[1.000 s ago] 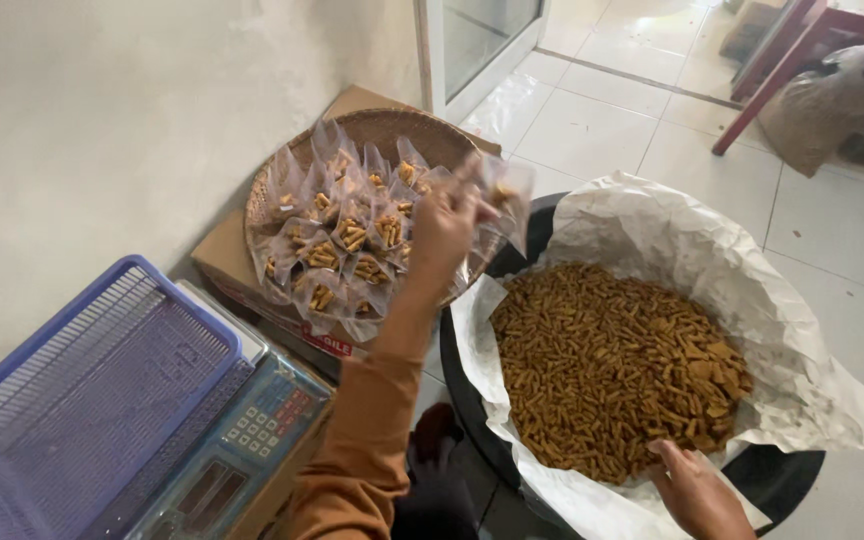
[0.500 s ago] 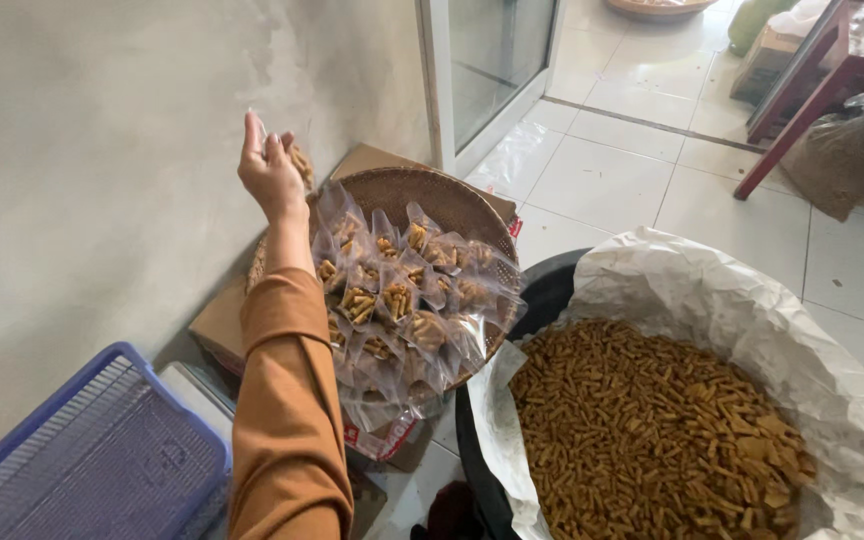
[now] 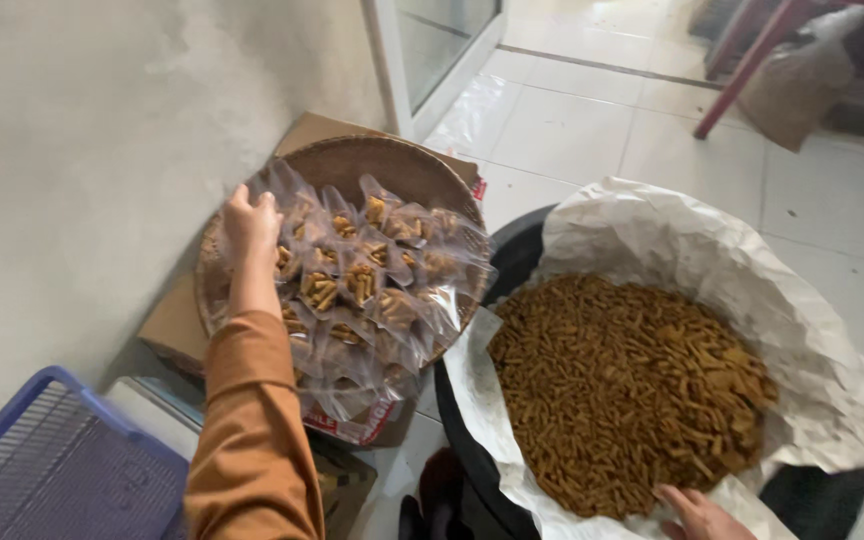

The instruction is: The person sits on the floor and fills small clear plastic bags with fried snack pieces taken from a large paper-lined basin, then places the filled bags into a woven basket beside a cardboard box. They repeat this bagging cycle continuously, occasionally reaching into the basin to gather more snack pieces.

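The left hand [image 3: 250, 222] rests with curled fingers on the clear snack packets [image 3: 367, 290] heaped in the round woven tray [image 3: 392, 165] — no grip can be told. At four o'clock from the tray, the right hand [image 3: 697, 512] lies open on the paper-lined tub [image 3: 672, 240] of brown snack sticks [image 3: 622, 385].

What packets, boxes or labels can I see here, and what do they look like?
Small snack packets: clear plastic pouches of brown sticks, piled on the round woven tray; the left hand rests on them.
Cardboard box: brown, flat, under the tray by the wall.
Red-and-white label: on a wrapper below the tray.
White paper liner: crumpled, lining the black tub of loose brown sticks.
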`<state>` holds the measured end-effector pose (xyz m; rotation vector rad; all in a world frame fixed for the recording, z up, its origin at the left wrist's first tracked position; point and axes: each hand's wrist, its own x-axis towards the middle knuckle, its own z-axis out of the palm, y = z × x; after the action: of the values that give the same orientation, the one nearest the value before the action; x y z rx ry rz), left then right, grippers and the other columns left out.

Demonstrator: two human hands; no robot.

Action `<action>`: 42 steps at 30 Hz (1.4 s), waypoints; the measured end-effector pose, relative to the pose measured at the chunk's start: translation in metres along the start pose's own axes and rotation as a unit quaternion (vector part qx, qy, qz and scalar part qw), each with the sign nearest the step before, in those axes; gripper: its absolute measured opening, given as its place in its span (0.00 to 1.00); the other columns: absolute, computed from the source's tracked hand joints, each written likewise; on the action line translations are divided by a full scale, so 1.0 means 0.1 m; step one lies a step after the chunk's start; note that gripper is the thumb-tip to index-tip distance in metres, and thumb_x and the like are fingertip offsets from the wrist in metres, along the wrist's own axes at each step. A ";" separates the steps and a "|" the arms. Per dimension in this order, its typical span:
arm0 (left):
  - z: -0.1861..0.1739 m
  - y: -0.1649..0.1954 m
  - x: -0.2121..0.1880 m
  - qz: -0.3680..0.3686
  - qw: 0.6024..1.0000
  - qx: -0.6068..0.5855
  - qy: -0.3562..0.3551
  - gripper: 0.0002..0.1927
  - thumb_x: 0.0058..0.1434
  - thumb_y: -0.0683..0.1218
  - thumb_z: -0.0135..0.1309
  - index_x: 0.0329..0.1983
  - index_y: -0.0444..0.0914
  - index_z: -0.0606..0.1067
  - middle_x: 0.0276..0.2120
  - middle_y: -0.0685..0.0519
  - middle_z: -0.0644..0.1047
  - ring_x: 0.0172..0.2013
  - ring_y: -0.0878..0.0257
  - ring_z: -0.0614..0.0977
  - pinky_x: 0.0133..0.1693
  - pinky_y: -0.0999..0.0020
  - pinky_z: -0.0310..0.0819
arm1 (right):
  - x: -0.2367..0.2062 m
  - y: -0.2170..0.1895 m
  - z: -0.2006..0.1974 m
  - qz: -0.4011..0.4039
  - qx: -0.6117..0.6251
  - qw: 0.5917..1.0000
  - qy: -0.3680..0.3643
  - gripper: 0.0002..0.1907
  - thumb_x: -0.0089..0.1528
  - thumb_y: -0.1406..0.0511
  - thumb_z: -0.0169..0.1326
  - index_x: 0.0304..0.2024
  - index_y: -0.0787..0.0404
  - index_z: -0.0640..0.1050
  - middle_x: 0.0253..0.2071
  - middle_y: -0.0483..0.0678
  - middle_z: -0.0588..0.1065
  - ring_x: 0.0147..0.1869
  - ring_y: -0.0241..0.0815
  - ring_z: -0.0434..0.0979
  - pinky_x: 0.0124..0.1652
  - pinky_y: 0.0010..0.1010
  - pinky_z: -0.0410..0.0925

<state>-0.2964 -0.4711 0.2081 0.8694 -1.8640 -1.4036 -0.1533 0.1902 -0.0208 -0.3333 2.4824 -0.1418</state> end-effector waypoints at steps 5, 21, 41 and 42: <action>0.16 -0.06 -1.43 0.268 0.947 0.047 -0.171 0.18 0.68 0.41 0.53 0.60 0.33 0.74 0.49 0.45 0.81 0.41 0.61 0.83 0.45 0.66 0.78 | -0.55 0.02 -0.11 -0.015 0.039 0.995 0.091 0.24 0.62 0.58 0.55 0.61 0.48 0.71 0.47 0.52 0.77 0.51 0.56 0.80 0.49 0.45 0.73; 0.35 -1.57 -5.89 0.424 0.672 0.226 -0.564 0.05 0.57 0.38 0.53 0.36 0.37 0.75 0.39 0.43 0.76 0.43 0.44 0.81 0.41 0.51 0.78 | -1.32 0.01 -0.35 -0.028 0.106 0.981 0.162 0.20 0.63 0.56 0.57 0.56 0.52 0.74 0.50 0.55 0.78 0.57 0.58 0.77 0.53 0.46 0.71; -0.03 -0.81 -6.49 0.527 0.691 0.277 -0.409 0.03 0.56 0.41 0.52 0.33 0.40 0.75 0.33 0.47 0.75 0.36 0.48 0.82 0.35 0.51 0.78 | -2.30 0.14 -0.61 -0.003 0.159 0.976 0.151 0.24 0.64 0.59 0.55 0.62 0.54 0.71 0.60 0.52 0.75 0.65 0.55 0.73 0.60 0.42 0.68; -0.04 -0.79 -6.52 0.510 0.683 0.300 -0.429 0.05 0.59 0.40 0.51 0.38 0.40 0.75 0.33 0.47 0.75 0.32 0.49 0.83 0.31 0.52 0.78 | -2.32 0.13 -0.63 0.010 0.168 0.977 0.130 0.24 0.65 0.59 0.54 0.63 0.53 0.71 0.61 0.52 0.75 0.65 0.54 0.73 0.60 0.43 0.68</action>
<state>0.0931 0.0391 0.0673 -0.8002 -2.8301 -0.3877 -0.0138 0.2669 0.1605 -0.1536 2.6544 -0.6252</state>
